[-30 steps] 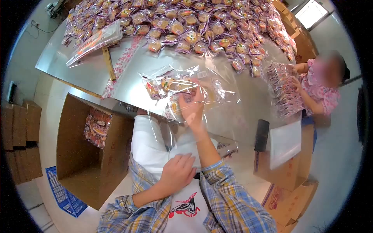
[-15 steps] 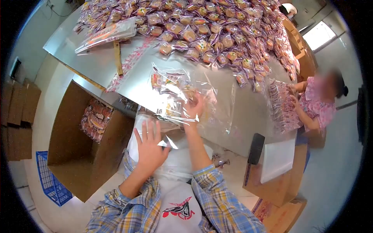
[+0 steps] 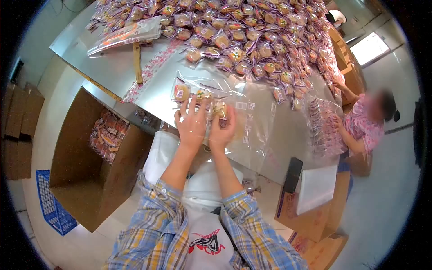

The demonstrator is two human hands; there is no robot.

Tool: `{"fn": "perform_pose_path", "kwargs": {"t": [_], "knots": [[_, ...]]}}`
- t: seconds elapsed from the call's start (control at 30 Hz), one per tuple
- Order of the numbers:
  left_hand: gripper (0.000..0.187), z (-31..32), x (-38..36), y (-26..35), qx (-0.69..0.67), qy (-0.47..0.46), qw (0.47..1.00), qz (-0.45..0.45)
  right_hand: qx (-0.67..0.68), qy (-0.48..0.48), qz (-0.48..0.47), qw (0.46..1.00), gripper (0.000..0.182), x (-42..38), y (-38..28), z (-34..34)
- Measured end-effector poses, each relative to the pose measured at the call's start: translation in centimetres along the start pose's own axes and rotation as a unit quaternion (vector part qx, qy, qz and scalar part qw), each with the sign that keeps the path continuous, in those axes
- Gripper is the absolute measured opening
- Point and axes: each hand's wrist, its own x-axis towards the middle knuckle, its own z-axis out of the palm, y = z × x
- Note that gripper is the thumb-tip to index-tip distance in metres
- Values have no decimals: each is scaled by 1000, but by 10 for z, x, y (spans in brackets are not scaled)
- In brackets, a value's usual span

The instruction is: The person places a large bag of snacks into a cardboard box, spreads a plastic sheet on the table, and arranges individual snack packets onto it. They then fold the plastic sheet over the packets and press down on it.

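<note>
A clear plastic bag (image 3: 258, 119) lies on the metal table's near edge with a few wrapped pastries inside. One wrapped pastry (image 3: 181, 92) sits at the bag's left end. My left hand (image 3: 192, 126) lies over the bag, its fingers apart and their tips at a second pastry (image 3: 203, 94). Beside it, my right hand (image 3: 222, 130) is curled round a third wrapped pastry (image 3: 220, 110), partly under the shiny film.
Many wrapped pastries (image 3: 236, 33) cover the table's far side. Stacked bags (image 3: 126, 37) lie at the left. An open carton (image 3: 81, 180) stands lower left, a blue crate (image 3: 56, 207) beside it. At right, a co-worker (image 3: 366, 119) handles a filled bag (image 3: 321, 123).
My left hand has moved up and right from the table's edge onto the bag, next to my right hand. The co-worker's one arm now reaches toward the pile.
</note>
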Motion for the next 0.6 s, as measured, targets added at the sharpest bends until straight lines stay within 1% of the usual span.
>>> {"fn": "perform_pose_path", "kwargs": {"t": [0.03, 0.07, 0.17, 0.23, 0.3, 0.33, 0.4, 0.43, 0.47, 0.57, 0.6], "knots": [[45, 3, 3, 1, 2, 5, 1000, -3, -56, -5, -26, 998, 53, 2, -1, -3], [37, 5, 4, -1, 2, 23, 1000, -8, -61, -10, -24, 998, 51, 5, -2, -7], [30, 5, 7, -8, -151, 1, 984, -96, -64, -8, -13, 998, 46, 4, -10, -12], [32, 9, 0, -6, -200, 65, 959, -189, -49, 2, -8, 999, 44, 3, -9, -12], [35, 15, -10, 0, -248, 128, 918, -280, -59, -3, -17, 998, 42, 3, -12, -12], [39, 20, -12, 4, -213, 161, 915, -302, -63, -7, -23, 998, 41, 4, -15, -10], [38, 28, -8, 7, -349, 157, 849, -365, -35, -10, -8, 999, 40, 5, -12, -8], [37, 29, -5, 9, -415, 154, 806, -392, -21, -12, -2, 1000, 40, 6, -8, -7], [41, 31, -2, 12, -353, 181, 845, -358, -39, -16, -17, 999, 42, 6, -4, -7], [50, 21, 4, 13, -340, 141, 874, -318, -86, -29, -53, 994, 48, 8, 3, -10], [56, 31, 6, 10, -347, 173, 868, -310, -98, -34, -59, 993, 48, 7, -8, -13]]}}
